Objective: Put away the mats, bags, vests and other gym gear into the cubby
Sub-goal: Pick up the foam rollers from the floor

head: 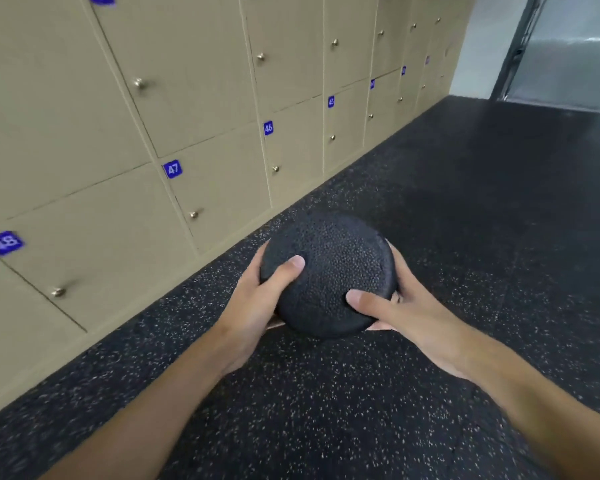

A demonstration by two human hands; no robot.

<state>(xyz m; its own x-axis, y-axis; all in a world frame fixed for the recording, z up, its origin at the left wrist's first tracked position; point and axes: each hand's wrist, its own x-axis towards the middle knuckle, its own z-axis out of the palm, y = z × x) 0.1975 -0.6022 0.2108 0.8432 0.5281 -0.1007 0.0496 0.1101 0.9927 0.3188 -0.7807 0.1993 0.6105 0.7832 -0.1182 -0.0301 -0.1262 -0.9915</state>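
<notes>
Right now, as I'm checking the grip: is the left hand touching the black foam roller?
Touching. The head view shows the left hand gripping the black foam roller, its thumb pressed flat on the roller's face.

Soft, even indoor light; beige wooden locker doors smear and bow toward the left edge; pale glare fills the far doorway.
</notes>
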